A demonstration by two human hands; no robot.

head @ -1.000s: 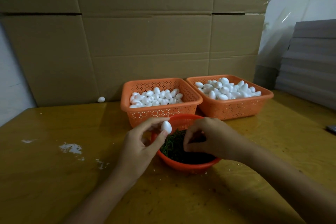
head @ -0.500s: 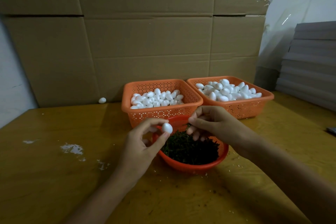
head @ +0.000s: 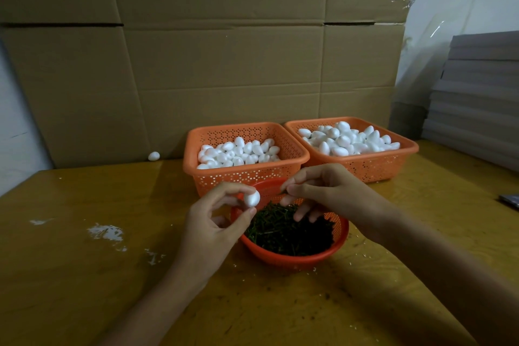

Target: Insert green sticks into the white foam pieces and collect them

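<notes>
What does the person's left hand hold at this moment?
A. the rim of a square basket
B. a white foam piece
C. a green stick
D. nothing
B: the left hand pinches one white foam piece between thumb and fingertips, above the round orange bowl of green sticks.

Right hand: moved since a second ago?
Yes. The right hand lifted out of the red bowl, pinching a green stick over its far rim, near the foam piece.
</notes>
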